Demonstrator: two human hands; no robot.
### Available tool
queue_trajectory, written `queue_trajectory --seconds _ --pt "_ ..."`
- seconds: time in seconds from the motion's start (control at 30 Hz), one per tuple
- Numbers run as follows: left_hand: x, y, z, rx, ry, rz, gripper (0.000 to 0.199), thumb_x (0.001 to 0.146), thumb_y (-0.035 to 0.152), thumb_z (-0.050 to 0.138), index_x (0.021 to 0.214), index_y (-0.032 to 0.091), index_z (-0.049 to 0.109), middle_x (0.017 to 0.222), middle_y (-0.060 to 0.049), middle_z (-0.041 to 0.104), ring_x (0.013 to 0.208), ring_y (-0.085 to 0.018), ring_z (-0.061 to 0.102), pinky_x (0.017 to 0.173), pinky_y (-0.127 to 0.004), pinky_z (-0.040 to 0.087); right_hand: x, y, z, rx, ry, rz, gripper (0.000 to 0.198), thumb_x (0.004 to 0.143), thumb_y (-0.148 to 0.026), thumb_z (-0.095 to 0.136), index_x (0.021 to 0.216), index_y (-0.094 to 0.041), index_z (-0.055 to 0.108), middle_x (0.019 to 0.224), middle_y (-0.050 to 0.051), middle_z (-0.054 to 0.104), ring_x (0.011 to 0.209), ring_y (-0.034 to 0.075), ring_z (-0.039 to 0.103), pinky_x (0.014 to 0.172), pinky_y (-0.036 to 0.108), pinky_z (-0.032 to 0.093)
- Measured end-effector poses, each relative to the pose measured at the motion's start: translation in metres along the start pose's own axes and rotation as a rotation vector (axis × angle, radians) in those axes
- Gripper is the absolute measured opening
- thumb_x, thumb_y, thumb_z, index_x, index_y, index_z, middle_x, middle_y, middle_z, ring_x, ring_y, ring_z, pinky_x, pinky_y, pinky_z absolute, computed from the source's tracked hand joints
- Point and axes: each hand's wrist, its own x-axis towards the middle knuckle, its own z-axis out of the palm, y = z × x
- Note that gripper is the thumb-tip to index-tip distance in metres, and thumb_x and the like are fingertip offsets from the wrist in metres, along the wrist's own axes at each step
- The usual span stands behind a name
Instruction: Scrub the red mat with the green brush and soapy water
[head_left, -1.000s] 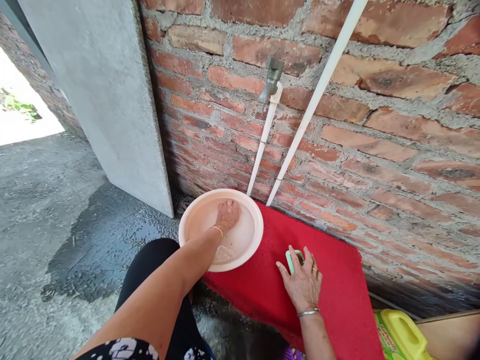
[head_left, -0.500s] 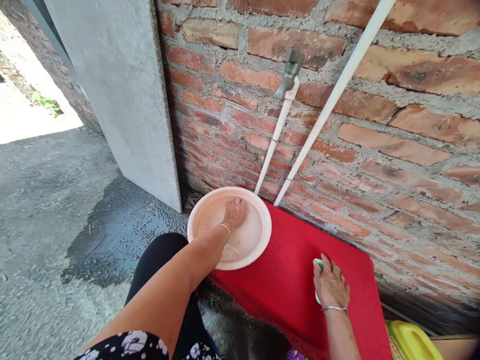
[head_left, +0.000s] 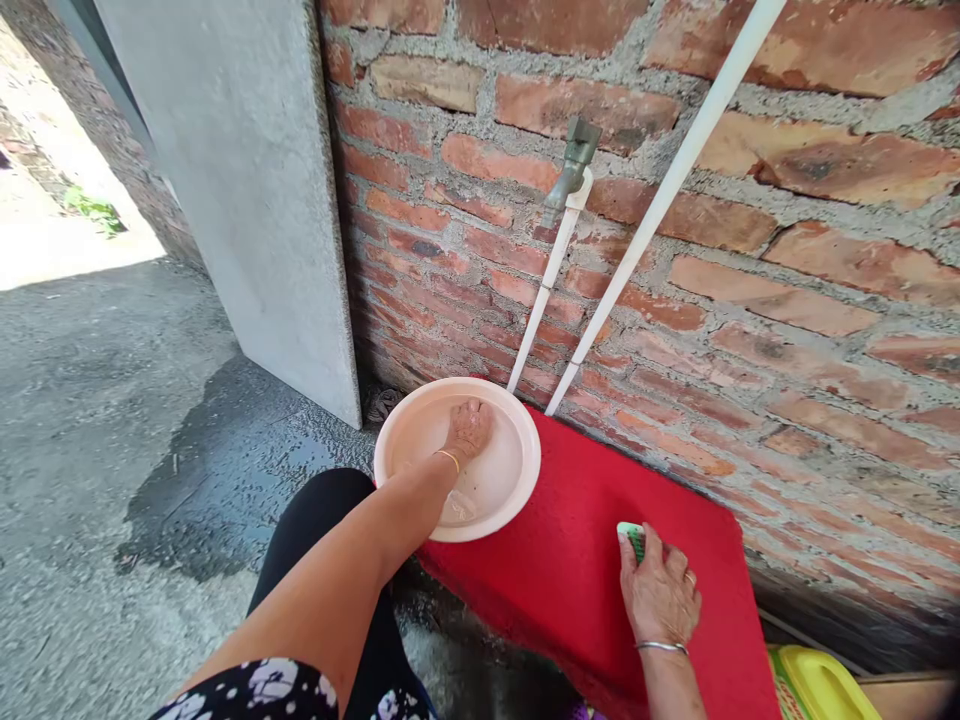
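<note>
My left hand (head_left: 469, 428), with a thin yellow bangle at the wrist, is inside a pale pink plastic basin (head_left: 531, 455) that holds some water. Its fingers are curled under in a fist-like shape, so whatever they hold, if anything, is hidden. A small clear, crinkled patch shows in the water near the basin's front side. My right hand (head_left: 661, 598), wearing a silver bangle and a ring, grips a green scrub brush (head_left: 631, 534) over the red slab (head_left: 559, 560). Only the brush's front end with dark green bristles or ridges shows past the thumb.
Behind the slab rises a brick wall (head_left: 487, 255) with a tap (head_left: 574, 165) and a white pipe (head_left: 660, 215). A grey stone panel (head_left: 247, 200) leans at the left, beside wet concrete floor (head_left: 225, 470). A yellow container (head_left: 821, 685) stands at the lower right.
My right hand has turned and shifted slightly left, and more of the green brush's front end now shows. My left hand stays in the basin. The view has tilted a little.
</note>
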Motion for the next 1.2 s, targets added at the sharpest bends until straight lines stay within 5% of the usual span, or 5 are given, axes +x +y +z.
queue_trajectory --seconds 0.23,0.57,0.9,1.1,1.2 --pt "0.000 0.000 -0.001 0.024 0.001 0.000 0.027 0.096 0.026 0.041 0.106 0.015 0.063 0.113 -0.017 0.061 0.103 -0.029 0.057 0.090 -0.044 0.037 0.006 -0.005 -0.001 0.023 -0.006 -0.085 0.058 0.101 -0.051 0.027 0.137 -0.019 0.059 0.090 0.013 0.061 0.072 0.022 0.057 0.065 0.034 0.044" --pt "0.000 -0.001 0.002 0.023 0.024 0.004 0.028 0.096 0.025 0.039 0.105 0.016 0.064 0.109 -0.016 0.061 0.101 -0.029 0.057 0.089 -0.044 0.038 -0.002 -0.112 -0.016 0.183 0.026 -0.480 0.043 0.101 -0.041 0.037 0.137 -0.032 0.059 0.092 0.008 0.061 0.080 0.019 0.057 0.068 0.029 0.044" --pt "0.001 0.000 0.005 0.023 -0.001 -0.008 0.029 0.097 0.026 0.038 0.107 0.016 0.063 0.108 -0.016 0.061 0.101 -0.028 0.057 0.088 -0.044 0.038 0.063 -0.002 0.008 0.011 -0.096 0.038 0.053 0.101 -0.049 0.030 0.139 -0.025 0.057 0.097 0.014 0.060 0.074 0.021 0.056 0.062 0.033 0.041" --pt "0.000 -0.002 0.003 0.035 0.011 -0.006 0.027 0.096 0.025 0.039 0.105 0.017 0.063 0.111 -0.016 0.062 0.102 -0.029 0.057 0.090 -0.044 0.038 0.016 -0.100 -0.016 0.131 -0.014 -0.441 0.037 0.099 -0.032 0.044 0.129 -0.032 0.064 0.096 0.009 0.060 0.080 0.020 0.055 0.068 0.031 0.042" --pt "0.000 -0.001 0.001 0.049 0.000 -0.007 0.027 0.095 0.025 0.040 0.105 0.018 0.064 0.110 -0.015 0.062 0.102 -0.029 0.057 0.089 -0.044 0.039 0.009 -0.124 -0.018 0.140 0.001 -0.521 0.037 0.099 -0.027 0.044 0.130 -0.034 0.063 0.097 0.008 0.062 0.082 0.019 0.057 0.070 0.030 0.043"
